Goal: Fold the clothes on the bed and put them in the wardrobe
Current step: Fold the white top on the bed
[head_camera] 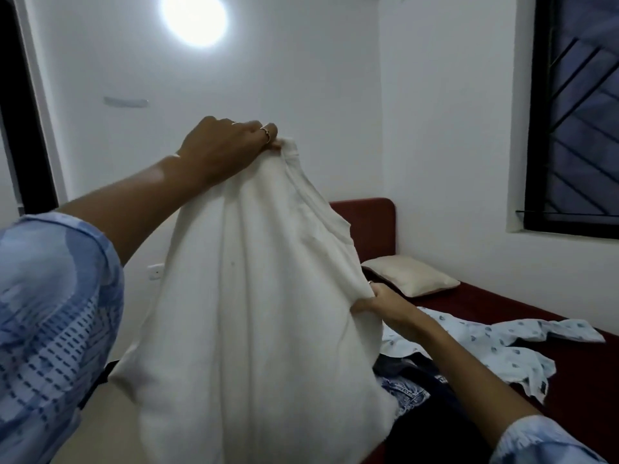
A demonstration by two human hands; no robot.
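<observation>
While the white garment (254,296) hangs lifted above the bed (576,380), the person holds it at two places: the left hand (231,145) pinches a bunched top edge high up, fingers curled round the cloth, and the right hand (385,306) grips the cloth's right side lower down, near the mattress. The step in hand looks like shaking the piece out to find its shape before folding. To do it well, the right hand probably needs to travel up to a matching corner, level with the left, so the cloth hangs flat rather than gathered in long creases. The lower hem is out of view, so its drape cannot be judged.

Open room lies above and to the left, toward the bare wall. To the right, the bed carries a pale printed shirt (485,343) and dark denim clothes (412,386) just beside the hanging cloth, with a pillow (408,274) near the red headboard (368,226). Laying the garment down likely needs a bare stretch of mattress first. The wardrobe is not visible.
</observation>
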